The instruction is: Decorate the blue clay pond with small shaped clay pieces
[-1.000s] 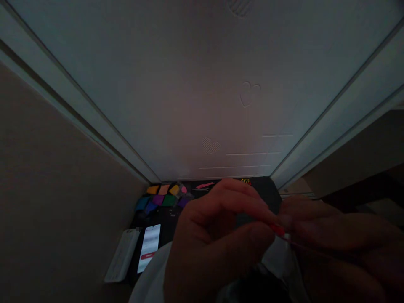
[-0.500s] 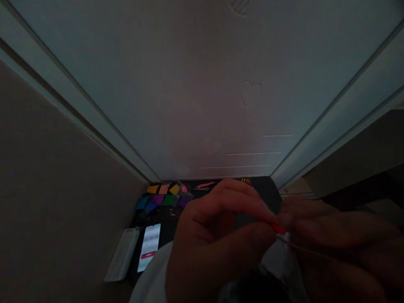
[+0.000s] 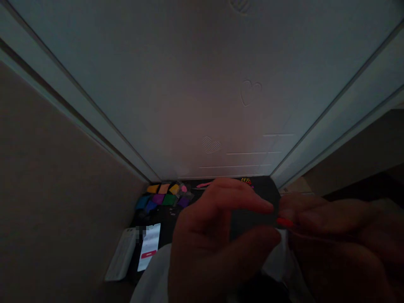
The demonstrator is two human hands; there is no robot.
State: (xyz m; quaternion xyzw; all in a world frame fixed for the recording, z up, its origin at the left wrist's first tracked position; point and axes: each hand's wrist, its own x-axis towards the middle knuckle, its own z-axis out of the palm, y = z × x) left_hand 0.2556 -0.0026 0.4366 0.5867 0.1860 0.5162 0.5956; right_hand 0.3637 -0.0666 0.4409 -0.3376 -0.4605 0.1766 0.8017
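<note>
A small, bright red piece sticks out from the fingertips of my right hand, which are pinched together on it. Its exact kind is too dark and small to make out. Along the right fingers runs a thin pale strand. My left hand is just left of the piece, thumb and forefinger parted with nothing between them. The forefinger tip stops short of the red piece, and the thumb tip is below and left of it. Shadow hides much of the right hand.
On the dark surface lie several coloured packets, a pink-handled tool and a cluster of yellow and red beads. A lit phone lies beside a white flat object. Behind stands a pale panel with embossed hearts.
My left thumb and forefinger have come apart and let go of the red piece. It stays in my right fingers, slightly higher and further right.
</note>
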